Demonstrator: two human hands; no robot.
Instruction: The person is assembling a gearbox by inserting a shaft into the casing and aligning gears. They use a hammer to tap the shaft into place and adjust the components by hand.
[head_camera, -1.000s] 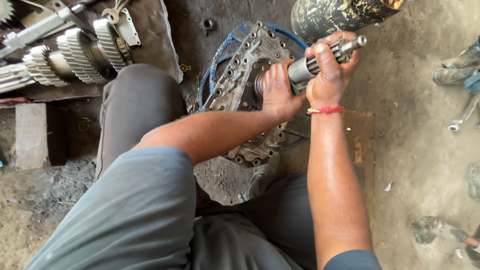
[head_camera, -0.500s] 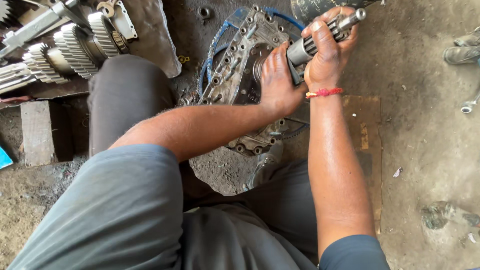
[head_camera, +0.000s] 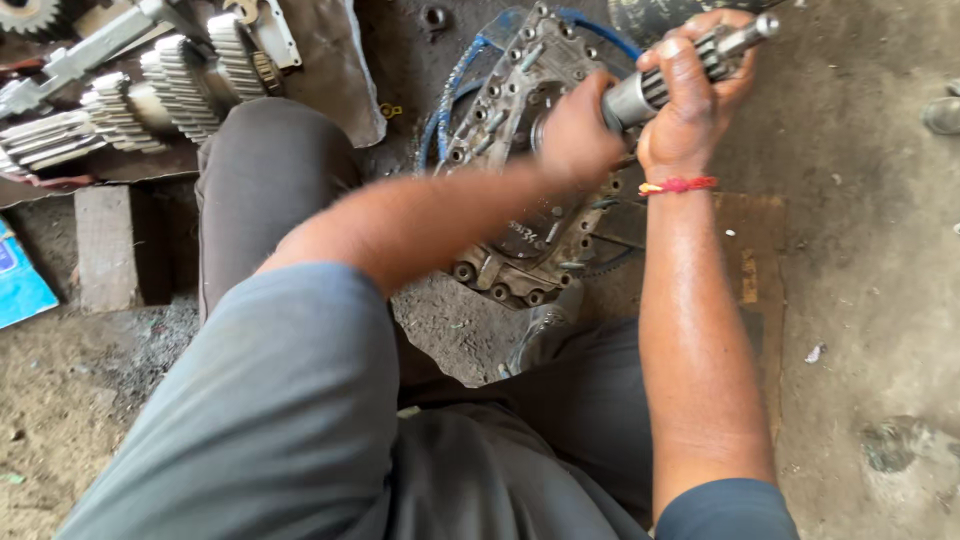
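Note:
A splined steel shaft (head_camera: 640, 95) sticks up out of a grey metal housing plate (head_camera: 510, 120) ringed with bolts, which lies on the dirt floor between my knees. My right hand (head_camera: 690, 95), with a red thread at the wrist, is wrapped around the upper part of the shaft. My left hand (head_camera: 575, 130) grips the shaft's lower end where it meets the plate. The foot of the shaft is hidden behind my left hand.
Several toothed gear shafts (head_camera: 130, 100) and a metal bar (head_camera: 100, 45) lie at the top left on a dark sheet. A wooden block (head_camera: 105, 245) and a blue packet (head_camera: 20, 275) sit at the left. A blue hose (head_camera: 455, 80) curls behind the plate. A shoe (head_camera: 940, 115) shows at right.
The view has shifted slightly; both hands keep their hold on the shaft, which now sits higher and further right in view.

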